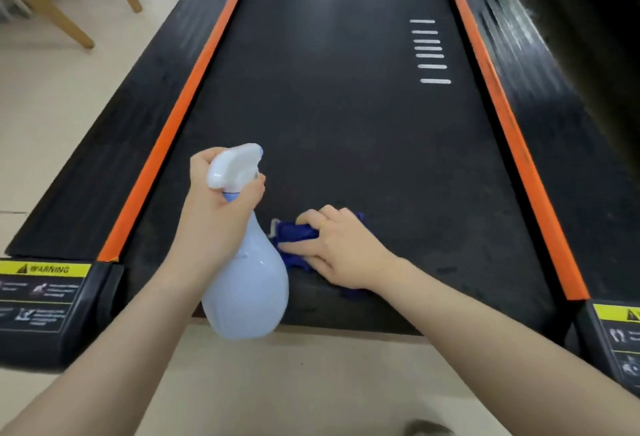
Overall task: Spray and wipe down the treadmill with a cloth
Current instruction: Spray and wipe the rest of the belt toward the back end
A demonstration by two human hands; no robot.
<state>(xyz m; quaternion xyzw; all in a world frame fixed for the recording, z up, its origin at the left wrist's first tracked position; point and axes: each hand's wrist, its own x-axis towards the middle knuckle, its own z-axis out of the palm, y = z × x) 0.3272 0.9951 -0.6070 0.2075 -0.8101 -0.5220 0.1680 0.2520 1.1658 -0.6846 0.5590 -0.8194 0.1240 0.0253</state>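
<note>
A black treadmill belt (346, 106) with orange side strips runs away from me. My left hand (216, 207) grips the neck of a pale blue spray bottle (247, 293), fingers round its white trigger head, nozzle aimed forward over the belt's near end. A dark blue cloth (294, 233) lies bunched on the belt near its rear edge. My right hand (341, 252) rests on the cloth, fingers curled over its top and thumb along its near side. Much of the cloth is hidden under that hand.
Orange strips (180, 113) (509, 123) border black side rails. Yellow warning labels (48, 269) (620, 314) sit on the rear end caps. Wooden chair legs (52, 9) stand on the beige floor at the upper left. White stripes (431, 51) mark the belt.
</note>
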